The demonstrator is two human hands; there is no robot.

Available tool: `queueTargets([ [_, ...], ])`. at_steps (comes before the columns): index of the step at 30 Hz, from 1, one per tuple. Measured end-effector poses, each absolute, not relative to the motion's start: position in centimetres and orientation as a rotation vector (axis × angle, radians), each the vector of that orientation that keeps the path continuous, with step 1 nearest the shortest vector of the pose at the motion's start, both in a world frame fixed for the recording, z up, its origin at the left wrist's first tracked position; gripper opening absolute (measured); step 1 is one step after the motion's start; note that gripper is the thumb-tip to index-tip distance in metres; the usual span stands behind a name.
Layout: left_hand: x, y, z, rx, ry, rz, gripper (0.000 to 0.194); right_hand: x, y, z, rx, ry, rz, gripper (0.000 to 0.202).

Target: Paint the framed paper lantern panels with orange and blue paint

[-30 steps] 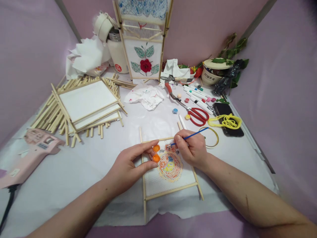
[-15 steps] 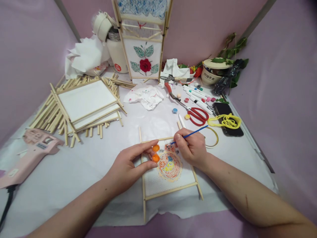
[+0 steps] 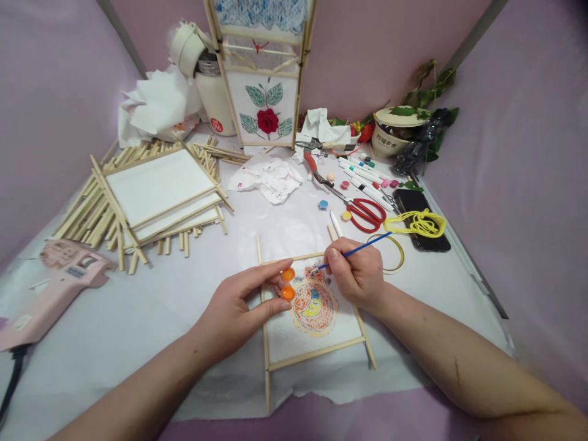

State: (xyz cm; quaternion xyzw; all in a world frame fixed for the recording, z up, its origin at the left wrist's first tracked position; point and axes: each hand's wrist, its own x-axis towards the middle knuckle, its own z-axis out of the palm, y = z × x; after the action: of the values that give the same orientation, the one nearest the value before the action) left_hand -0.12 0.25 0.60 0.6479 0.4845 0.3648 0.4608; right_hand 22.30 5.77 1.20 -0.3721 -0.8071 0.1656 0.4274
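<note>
Between the thumb and fingers of my left hand (image 3: 250, 299) is a small open pot of orange paint (image 3: 288, 293), its lid hinged up beside it. My right hand (image 3: 354, 272) grips a thin blue paintbrush (image 3: 367, 244), its tip down at the top of a drawing. That drawing, a dotted orange ring around a yellow and blue middle, lies on a white panel (image 3: 294, 349) framed with wooden sticks. Both hands are over the panel, the left at its left edge and the right at its upper right corner.
Red-handled scissors (image 3: 367, 214), pliers (image 3: 310, 160), small paint pots, markers and a phone (image 3: 425, 239) with yellow cord (image 3: 420, 224) lie on the right. Framed panels (image 3: 160, 187) rest on sticks at left, near a pink glue gun (image 3: 59, 288). A lantern-like frame (image 3: 239, 116) stands behind.
The right hand and brush have shifted slightly, with the brush handle leaning a little further right. My left hand still holds the paint pot in nearly the same spot.
</note>
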Motion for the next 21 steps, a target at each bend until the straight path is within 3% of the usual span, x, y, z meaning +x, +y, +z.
queueTargets([
  [21,-0.10,0.32,0.63,1.607,1.210,0.893,0.048,22.28,6.03,1.07,-0.935,-2.073,0.353,0.026],
])
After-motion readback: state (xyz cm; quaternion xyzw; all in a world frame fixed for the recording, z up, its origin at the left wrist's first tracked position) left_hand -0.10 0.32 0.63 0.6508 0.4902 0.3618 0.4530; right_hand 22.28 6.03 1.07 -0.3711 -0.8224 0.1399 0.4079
